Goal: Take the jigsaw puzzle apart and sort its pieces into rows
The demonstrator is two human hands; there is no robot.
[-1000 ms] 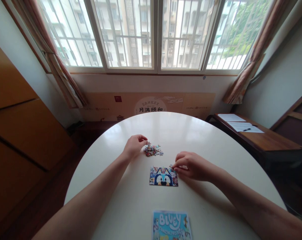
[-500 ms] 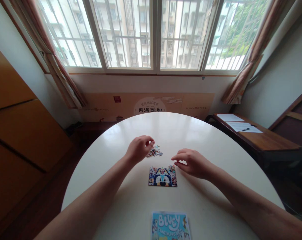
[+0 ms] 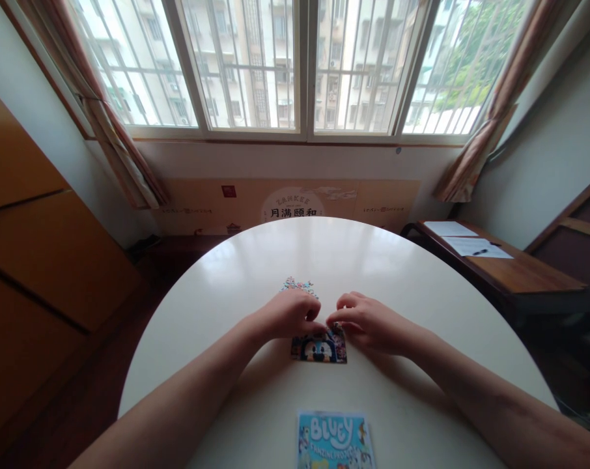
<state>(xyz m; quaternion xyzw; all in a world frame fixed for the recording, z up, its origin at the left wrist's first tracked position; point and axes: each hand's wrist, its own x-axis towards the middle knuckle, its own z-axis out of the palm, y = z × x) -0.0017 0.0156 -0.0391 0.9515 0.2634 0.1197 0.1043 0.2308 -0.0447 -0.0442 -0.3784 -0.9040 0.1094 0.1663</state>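
A partly assembled puzzle with a blue dog face [image 3: 319, 350] lies on the white round table [image 3: 202, 404]. Over its upper left part is my left hand [image 3: 295, 312], fingers curled and pinched together; whatever they grip is too small or hidden to make out. My right hand [image 3: 368, 320] rests at the puzzle's upper right corner, its thumb and fingertips close together at the edge, and any piece between them cannot be made out. Loose puzzle pieces [image 3: 297, 284] form a small pile just beyond my left hand, which partly covers them.
A light blue card reading "Bluey" [image 3: 333, 440] lies near the front of the table. At the right, a wooden side table [image 3: 534, 273] bears papers [image 3: 475, 247] and pens. Behind are a printed panel [image 3: 383, 195], windows and curtains; an orange cabinet [image 3: 41, 254] stands left.
My left hand has moved from the loose pile toward me and right, onto the puzzle's top edge. My right hand has shifted slightly left, and the two hands are closer together.
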